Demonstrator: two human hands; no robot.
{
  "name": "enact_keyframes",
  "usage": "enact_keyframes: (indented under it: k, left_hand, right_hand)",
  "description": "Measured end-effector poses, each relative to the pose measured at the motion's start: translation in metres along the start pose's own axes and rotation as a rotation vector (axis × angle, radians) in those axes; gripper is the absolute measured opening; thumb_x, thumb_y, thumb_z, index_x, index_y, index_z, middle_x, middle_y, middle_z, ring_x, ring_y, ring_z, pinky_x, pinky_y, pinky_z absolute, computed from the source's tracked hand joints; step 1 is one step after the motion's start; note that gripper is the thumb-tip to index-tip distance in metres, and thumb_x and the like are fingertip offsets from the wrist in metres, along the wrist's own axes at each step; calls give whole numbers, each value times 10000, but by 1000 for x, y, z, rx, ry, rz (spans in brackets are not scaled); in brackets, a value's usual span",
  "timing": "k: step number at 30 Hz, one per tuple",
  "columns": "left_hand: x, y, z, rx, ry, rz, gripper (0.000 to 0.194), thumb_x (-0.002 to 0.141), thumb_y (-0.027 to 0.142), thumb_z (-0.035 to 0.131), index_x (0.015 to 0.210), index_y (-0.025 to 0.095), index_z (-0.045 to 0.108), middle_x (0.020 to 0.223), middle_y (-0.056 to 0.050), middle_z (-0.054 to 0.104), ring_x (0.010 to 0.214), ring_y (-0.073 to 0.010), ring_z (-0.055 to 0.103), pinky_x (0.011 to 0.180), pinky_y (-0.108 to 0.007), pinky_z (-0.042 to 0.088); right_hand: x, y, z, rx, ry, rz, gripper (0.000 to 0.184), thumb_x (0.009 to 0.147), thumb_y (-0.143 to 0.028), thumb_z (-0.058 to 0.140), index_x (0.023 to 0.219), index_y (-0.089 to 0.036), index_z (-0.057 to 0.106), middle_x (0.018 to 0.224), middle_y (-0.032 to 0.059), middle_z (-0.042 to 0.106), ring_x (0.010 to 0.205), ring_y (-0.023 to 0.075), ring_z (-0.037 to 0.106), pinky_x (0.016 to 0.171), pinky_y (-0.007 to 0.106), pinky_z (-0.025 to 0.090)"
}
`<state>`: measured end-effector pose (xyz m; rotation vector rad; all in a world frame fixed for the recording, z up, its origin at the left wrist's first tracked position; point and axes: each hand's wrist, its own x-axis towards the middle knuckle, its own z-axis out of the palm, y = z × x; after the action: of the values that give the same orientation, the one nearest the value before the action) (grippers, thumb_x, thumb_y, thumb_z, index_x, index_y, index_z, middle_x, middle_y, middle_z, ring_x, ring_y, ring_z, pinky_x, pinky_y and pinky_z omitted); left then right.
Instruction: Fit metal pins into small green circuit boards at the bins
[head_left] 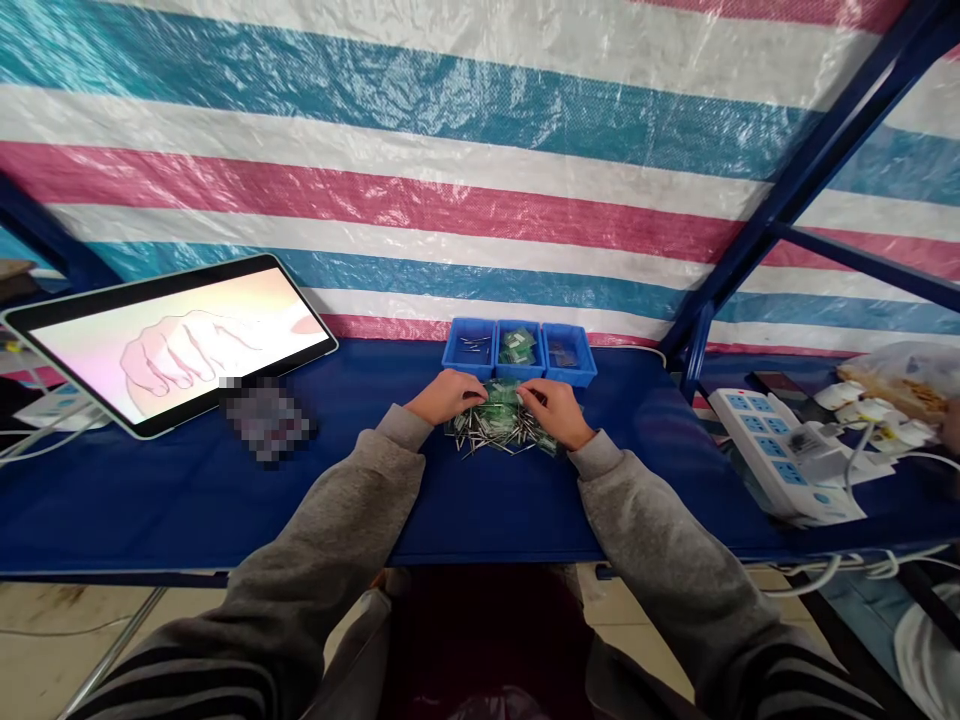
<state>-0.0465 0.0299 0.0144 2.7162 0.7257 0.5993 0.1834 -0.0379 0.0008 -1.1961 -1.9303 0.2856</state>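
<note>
Over a pile of thin metal pins (495, 432), my left hand (448, 397) is closed in a pinch at the left edge of a small greenish see-through plastic bag (502, 390). My right hand (559, 410) pinches at the bag's right edge. Fine details at the fingertips are too small to make out. More small greenish bags lie among the pins. Just behind the hands stand three blue bins side by side. A few thin pins lie in the left bin (469, 368), greenish bags fill the middle bin (519, 370), and small dark pieces lie in the right bin (571, 376).
On the left of the blue table (480, 520) a tablet-like screen (180, 340) leans, with a blurred dark object (268, 420) before it. A white power strip (772, 450) with plugs and cables sits to the right. Blue frame bars (795, 150) and a striped tarp (450, 200) rise behind.
</note>
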Motion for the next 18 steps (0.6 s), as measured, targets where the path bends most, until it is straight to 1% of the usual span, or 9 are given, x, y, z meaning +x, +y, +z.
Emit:
enact_keyframes:
  k: [2, 4, 8, 12, 18]
  left_hand:
    - [0, 2, -1, 14, 9, -13, 185, 870, 194, 567, 906, 159, 745, 919, -67, 751, 822, -180, 696, 790, -277, 530]
    - [0, 5, -3, 16, 7, -20, 194, 873, 224, 568, 922, 147, 739, 918, -75, 744, 802, -179, 689, 773, -277, 526]
    - [-1, 8, -6, 39, -59, 18, 215, 858, 332, 630, 911, 146, 725, 945, -82, 725, 847, -197, 676, 800, -291, 512]
    - [0, 4, -4, 106, -79, 20, 181, 858, 321, 636, 848, 159, 717, 932, -78, 712, 895, -213, 661, 814, -295, 494]
    - [0, 3, -3, 108, -105, 24, 184, 881, 302, 596, 825, 164, 704, 898, -69, 709, 847, -195, 658, 775, -277, 480]
  right_hand:
    - [0, 0, 0, -2, -1, 7, 299, 942, -349, 486, 815, -181, 697, 746, 53, 709, 637, 174, 614, 604, 274, 422]
    - [0, 0, 0, -4, 0, 12, 302, 942, -352, 485, 816, -181, 700, 743, 52, 709, 635, 173, 613, 601, 272, 421]
    - [0, 1, 0, -8, -7, 12, 308, 943, -357, 483, 819, -181, 702, 739, 51, 709, 637, 173, 611, 606, 273, 424]
    - [0, 1, 0, -6, -1, 8, 306, 941, -356, 484, 820, -180, 704, 740, 53, 708, 637, 174, 613, 612, 276, 426]
    - [0, 0, 0, -7, 4, 3, 308, 943, -358, 480, 819, -184, 701, 739, 53, 709, 634, 175, 614, 613, 279, 428]
